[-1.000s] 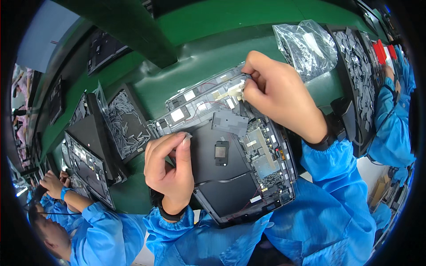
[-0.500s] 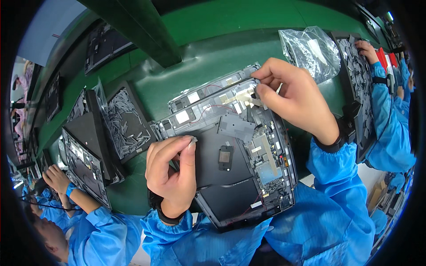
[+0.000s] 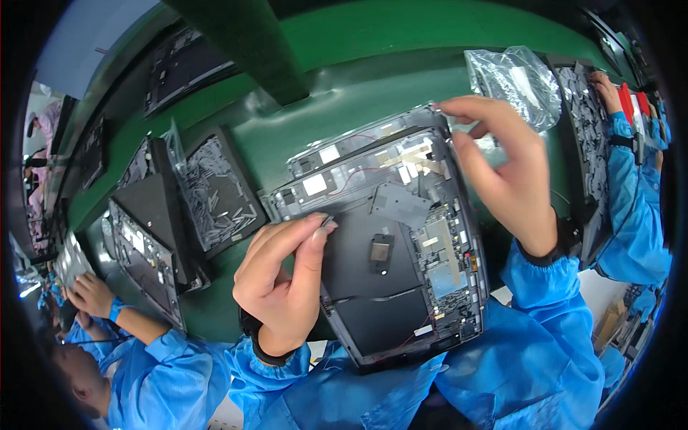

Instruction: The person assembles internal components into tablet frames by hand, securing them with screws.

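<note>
The left grip (image 3: pixel 281 269) pinches a small piece (image 3: pixel 327 221) over the laptop base (image 3: pixel 376 319).

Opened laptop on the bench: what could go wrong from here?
The small grey piece pinched in the left hand could slip and drop among the parts.
The grey plate, lying askew and apparently loose, might slide against the circuit board.
The dark module also looks unfastened and may shift if the laptop is tipped.

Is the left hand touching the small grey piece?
Touching: the head view shows the left hand pinching the small grey piece between thumb and fingertip.
</note>
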Demonstrator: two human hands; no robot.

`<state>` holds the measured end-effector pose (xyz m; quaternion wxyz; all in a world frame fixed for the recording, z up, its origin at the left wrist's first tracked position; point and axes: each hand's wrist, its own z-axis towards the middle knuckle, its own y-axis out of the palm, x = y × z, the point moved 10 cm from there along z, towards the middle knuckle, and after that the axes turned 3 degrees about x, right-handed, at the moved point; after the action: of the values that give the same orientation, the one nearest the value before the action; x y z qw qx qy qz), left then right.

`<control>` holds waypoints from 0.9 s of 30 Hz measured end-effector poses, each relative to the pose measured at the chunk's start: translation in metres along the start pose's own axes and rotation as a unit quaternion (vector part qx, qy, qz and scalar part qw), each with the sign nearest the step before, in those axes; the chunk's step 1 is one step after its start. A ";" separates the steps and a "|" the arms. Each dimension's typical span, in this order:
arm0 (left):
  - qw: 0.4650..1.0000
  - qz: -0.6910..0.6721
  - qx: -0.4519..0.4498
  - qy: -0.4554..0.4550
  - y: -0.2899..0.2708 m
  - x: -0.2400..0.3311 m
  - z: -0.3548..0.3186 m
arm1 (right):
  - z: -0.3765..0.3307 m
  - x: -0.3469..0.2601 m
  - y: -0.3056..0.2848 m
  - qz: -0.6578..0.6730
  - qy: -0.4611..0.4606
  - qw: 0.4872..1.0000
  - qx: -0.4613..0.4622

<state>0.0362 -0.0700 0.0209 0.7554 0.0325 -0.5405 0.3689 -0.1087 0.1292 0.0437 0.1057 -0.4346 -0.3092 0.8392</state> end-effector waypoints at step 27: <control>0.970 0.037 -0.237 -0.028 0.091 0.024 0.068 | 0.011 0.027 -0.016 0.465 0.110 0.877 0.046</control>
<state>-0.0680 -0.0223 0.0373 0.7121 -0.1570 -0.6344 0.2566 -0.1344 0.1495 0.0406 -0.2437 -0.6121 -0.0184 0.7520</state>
